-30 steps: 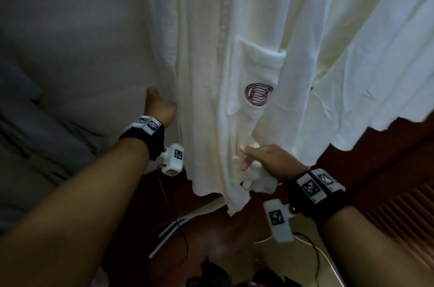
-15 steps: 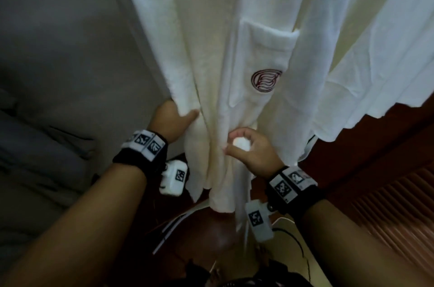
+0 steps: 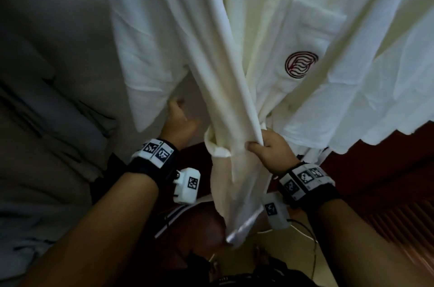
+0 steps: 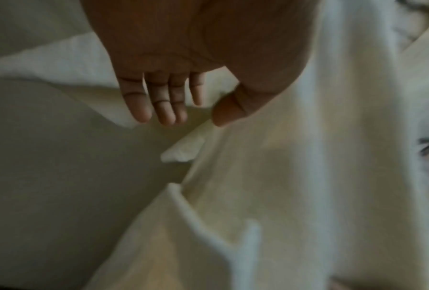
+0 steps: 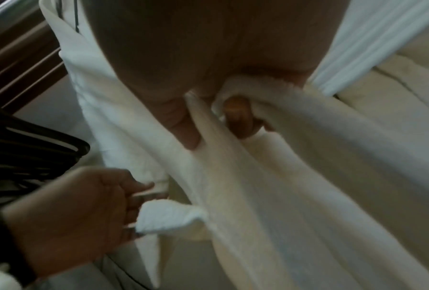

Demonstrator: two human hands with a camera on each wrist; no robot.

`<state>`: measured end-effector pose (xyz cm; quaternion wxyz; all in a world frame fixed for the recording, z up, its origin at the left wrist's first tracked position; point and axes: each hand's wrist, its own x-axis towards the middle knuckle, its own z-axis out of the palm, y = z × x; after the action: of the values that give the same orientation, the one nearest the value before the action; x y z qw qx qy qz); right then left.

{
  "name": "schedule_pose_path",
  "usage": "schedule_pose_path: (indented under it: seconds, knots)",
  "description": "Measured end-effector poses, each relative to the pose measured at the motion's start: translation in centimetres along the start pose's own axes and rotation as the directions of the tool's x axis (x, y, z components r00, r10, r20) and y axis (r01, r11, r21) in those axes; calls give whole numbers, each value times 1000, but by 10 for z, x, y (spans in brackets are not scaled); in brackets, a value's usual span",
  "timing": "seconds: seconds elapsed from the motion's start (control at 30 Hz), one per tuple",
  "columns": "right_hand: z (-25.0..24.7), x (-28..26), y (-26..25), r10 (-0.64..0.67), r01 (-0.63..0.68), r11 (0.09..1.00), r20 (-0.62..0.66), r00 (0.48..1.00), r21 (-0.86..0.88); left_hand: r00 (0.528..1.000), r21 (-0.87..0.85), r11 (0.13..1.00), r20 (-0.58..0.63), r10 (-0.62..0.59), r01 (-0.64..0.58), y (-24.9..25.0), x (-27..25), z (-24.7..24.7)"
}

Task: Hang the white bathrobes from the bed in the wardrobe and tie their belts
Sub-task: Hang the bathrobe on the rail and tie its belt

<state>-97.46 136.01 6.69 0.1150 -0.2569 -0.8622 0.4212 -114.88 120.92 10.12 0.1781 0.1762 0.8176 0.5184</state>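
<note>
1. White bathrobe (image 3: pixel 293 35) hangs in front of you, red emblem (image 3: pixel 301 64) on its chest pocket.
2. Your right hand (image 3: pixel 273 152) grips a gathered fold of the robe's front — fingers (image 5: pixel 240 117) curled into the cloth, thumb pinching it.
3. Your left hand (image 3: pixel 179 123) sits just left of that fold, under the hanging sleeve (image 3: pixel 145 56); fingers (image 4: pixel 158 104) straight and relaxed, holding nothing.
4. Below the grip the cloth trails down toward the dark wood floor (image 3: pixel 387 157).
5. Belt — you cannot tell it apart from the folds.
</note>
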Motion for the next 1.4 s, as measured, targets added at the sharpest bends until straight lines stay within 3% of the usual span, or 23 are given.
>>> schedule_pose_path:
  seconds: [0.07, 0.13, 0.23, 0.3, 0.4, 0.47, 0.53, 0.6, 0.67, 0.73, 0.8, 0.87, 0.93, 1.0, 1.17, 1.27, 1.4]
  knots:
    - [-5, -4, 5, -2, 2, 1000, 5, 1000, -5, 980, -224, 973, 199, -2, 48, -3, 2, 7]
    - [-4, -7, 8, 15, -18, 1000, -117, 993, -24, 961, -290, 955, 277, 19, 65, -6, 3, 15]
    - [0, -12, 8, 149, -150, 988, -414, 898, 31, 985, -109, 994, 172, 16, 3, -3, 0, 25]
    - [7, -15, 8, 154, -173, 985, -466, 871, 2, 993, -13, 999, 108, 51, -50, 0, -7, 30]
    - [24, -27, 2, 21, -30, 999, -307, 952, -26, 985, 91, 982, 54, 162, -166, 16, -28, 36]
    - [35, -32, -7, 28, -45, 996, -196, 980, -82, 961, 178, 944, 43, 274, -277, 24, -43, 41]
    - [36, -29, -17, 73, -109, 987, -280, 957, -117, 943, 223, 916, 91, 321, -334, 34, -55, 43]
    - [28, -20, -17, 63, -103, 988, -314, 947, -114, 911, 138, 923, 263, 316, -360, 37, -56, 42]
    - [17, -10, -11, 27, -58, 992, -257, 966, -115, 892, -82, 966, 371, 259, -246, 30, -48, 37]
    - [7, -3, -5, 17, -41, 993, -212, 977, -109, 966, -213, 975, 234, 111, -61, 9, -31, 33]
    - [-3, 0, -2, 48, -57, 997, -159, 986, -54, 996, -54, 997, 58, 66, -63, -18, -12, 31]
    - [-11, 0, 1, 70, -70, 998, -82, 994, 4, 979, 144, 988, 204, 19, -49, -44, -7, 35]
    - [-16, -1, 0, 90, -88, 995, -37, 995, 53, 909, 128, 992, 412, -58, 5, -65, -9, 46]
    - [-18, -1, 1, 133, -132, 986, -13, 991, 98, 879, 57, 998, 477, -2, -29, -73, -15, 60]
    - [-22, 1, 3, 162, -167, 977, 42, 986, 131, 946, 74, 987, 306, 111, -140, -61, -6, 77]
    - [-22, 4, 11, 144, -144, 989, 4, 990, 46, 909, 108, 988, 413, 57, -111, -62, 7, 73]
    - [-22, 5, 13, 101, -105, 991, -55, 993, -83, 874, 13, 998, 483, 52, -66, -74, 11, 52]
